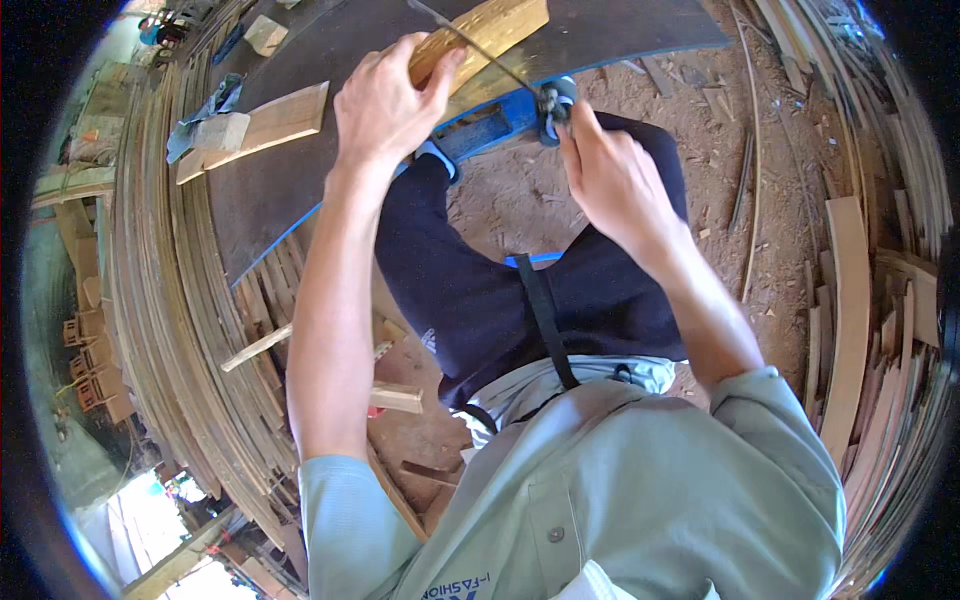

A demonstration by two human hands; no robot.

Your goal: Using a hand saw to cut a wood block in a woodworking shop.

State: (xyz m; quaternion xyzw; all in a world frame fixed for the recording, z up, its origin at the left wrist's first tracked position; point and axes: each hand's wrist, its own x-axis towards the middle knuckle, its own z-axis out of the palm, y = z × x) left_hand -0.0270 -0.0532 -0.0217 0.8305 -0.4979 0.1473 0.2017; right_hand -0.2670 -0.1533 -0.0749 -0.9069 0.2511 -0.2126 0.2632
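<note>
My left hand [385, 110] is closed around a yellowish piece of wood [510, 25], thumb on top, and holds it over the dark board. A long, thin, dark saw-like blade [470, 42] crosses the wood at a slant. Its near end reaches my right hand [620, 180], whose fingers are closed at that end; the grip itself is mostly hidden. Beneath the wood, a blue frame-like part [490, 125] with a recess sits at the edge of the dark board [620, 25]. Whether the blade has cut into the wood I cannot make out.
A pale plank [270, 125] and a small wood block [222, 132] lie on the board at the left, beside a blue cloth [215, 98]. Another block [265, 35] lies farther back. Long wood strips [170, 300] are stacked at left, more planks [845, 320] at right. Scraps litter the dirt floor.
</note>
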